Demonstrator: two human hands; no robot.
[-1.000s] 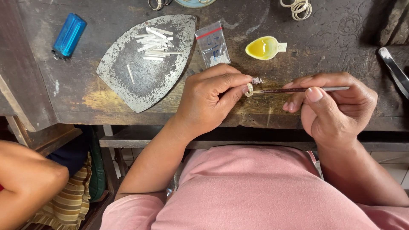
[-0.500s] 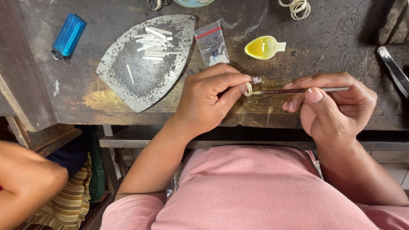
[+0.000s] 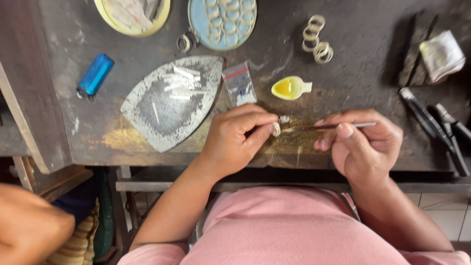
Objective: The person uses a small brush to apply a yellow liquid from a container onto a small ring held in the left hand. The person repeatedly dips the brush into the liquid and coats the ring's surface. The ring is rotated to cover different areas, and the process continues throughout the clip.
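While both wrists rest at the near edge of the dark workbench (image 3: 353,73), the left hand (image 3: 235,140) pinches a small pale ring (image 3: 276,129) between thumb and forefinger tips, other fingers curled in. The ring sits at bench centre, just above the worn yellowish patch of the surface; a tiny whitish fleck lies right above it. The right hand (image 3: 365,145) grips a thin metal tool (image 3: 326,127), tweezers or a pick, can't tell which. Thumb and forefinger are clamped on the shaft and the remaining fingers are folded under. The tool lies nearly horizontal, its tip touching the ring, its back end sticking out past the right forefinger.

Only one view, head cam looking down.

Around it:
- a yellow spoon-shaped dish (image 3: 290,88) with yellow liquid, just beyond the ring
- a small clear zip bag (image 3: 239,84), left of the dish, near the left knuckles
- a grey iron-shaped plate (image 3: 162,118) to the left, with a pile of short white sticks (image 3: 182,83) on its far part and one stick lying apart
- a blue lighter (image 3: 95,74) far left
- a round blue tray (image 3: 223,22) holding rings at the top edge, a yellow-rimmed dish (image 3: 131,17) beside it
- loose pale rings (image 3: 316,39) stacked top right of centre
- dark pliers (image 3: 431,127) at the right edge, well apart from the right hand

Pink shirt (image 3: 294,225) at the bottom. Another person's bare limb (image 3: 29,225) shows at bottom left, not involved.
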